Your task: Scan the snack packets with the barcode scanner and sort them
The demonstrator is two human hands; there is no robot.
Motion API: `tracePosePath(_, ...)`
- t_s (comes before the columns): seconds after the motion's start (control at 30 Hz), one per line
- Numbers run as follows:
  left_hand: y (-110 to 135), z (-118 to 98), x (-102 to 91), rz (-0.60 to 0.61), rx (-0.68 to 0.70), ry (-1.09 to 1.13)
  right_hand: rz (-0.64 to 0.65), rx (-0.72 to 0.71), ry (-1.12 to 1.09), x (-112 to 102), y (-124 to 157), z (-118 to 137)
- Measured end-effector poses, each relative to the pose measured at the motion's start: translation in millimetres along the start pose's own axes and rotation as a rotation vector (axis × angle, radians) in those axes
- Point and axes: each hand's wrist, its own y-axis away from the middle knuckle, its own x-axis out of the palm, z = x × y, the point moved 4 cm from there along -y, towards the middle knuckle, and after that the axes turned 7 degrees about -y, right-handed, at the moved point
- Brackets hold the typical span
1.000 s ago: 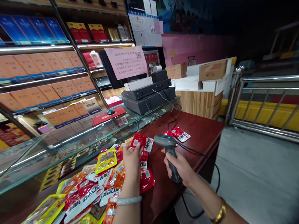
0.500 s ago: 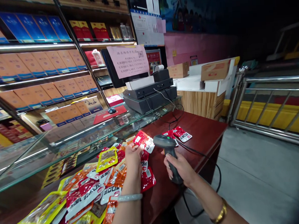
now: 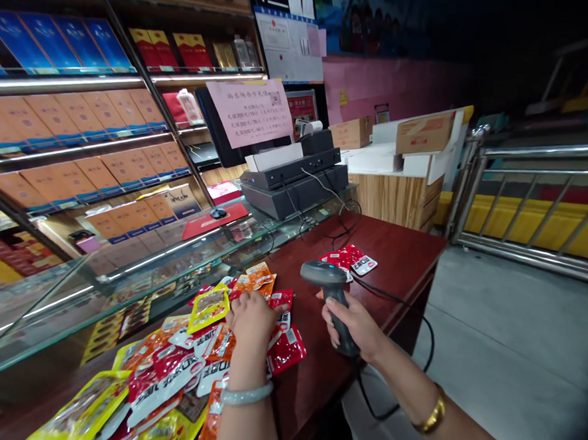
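My left hand [image 3: 253, 319] rests palm down over a heap of snack packets, thumb spread away from the fingers, touching the packets beneath it. Some fingertips are hidden from view. Around it lie a yellow-edged packet [image 3: 208, 307], orange packets [image 3: 260, 275] and a red packet [image 3: 287, 350]. My right hand [image 3: 351, 323] is wrapped round the handle of a dark barcode scanner [image 3: 324, 274], held upright above the table with its head pointing left. A small blue light shows on top. Behind the scanner, a few red-and-white packets [image 3: 360, 259] lie apart from the heap.
The reddish-brown table [image 3: 395, 247] adjoins a glass display counter [image 3: 166, 254]. A cash register unit [image 3: 294, 187] and a monitor bearing a pink notice [image 3: 252, 113] stand behind. The scanner's black cable [image 3: 431, 338] loops off the table's right edge. A metal railing [image 3: 537, 212] stands right.
My left hand has let go of the red-and-white packet and moved down and left onto the heap. The scanner's light has turned from green to blue; my right hand has barely moved.
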Motion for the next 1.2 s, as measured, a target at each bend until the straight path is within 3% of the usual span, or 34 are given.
tracePosePath(0.17,4.7,-13.5,0.9,0.097,0.079,-0.089,-0.010,0.001,-0.004,1.6,1.1,0.9)
tracePosePath(0.37,10.6,-38.6,2.9,0.047,0.259,-0.058,-0.024,0.005,-0.003,1.5,1.3,1.8)
tracePosePath(0.43,9.6,-42.4,2.7,0.028,0.225,0.052,-0.017,-0.003,0.001,0.2,0.5,0.7)
tracePosePath(0.57,2.4,-35.5,1.1,0.000,0.013,0.366,-0.002,-0.009,-0.007,-2.3,-0.6,-2.8)
tracePosePath(0.67,-1.4,-29.4,0.0,-0.060,-0.034,0.484,0.004,-0.007,-0.011,-2.9,-1.2,-4.3)
tracePosePath(0.93,-5.2,-26.5,5.5,-0.077,-0.047,0.597,-0.004,0.002,0.005,-1.2,-0.9,-2.4)
tracePosePath(1.2,-6.4,-27.8,5.7,-0.115,-0.032,0.565,-0.009,-0.003,0.001,1.9,0.4,0.6)
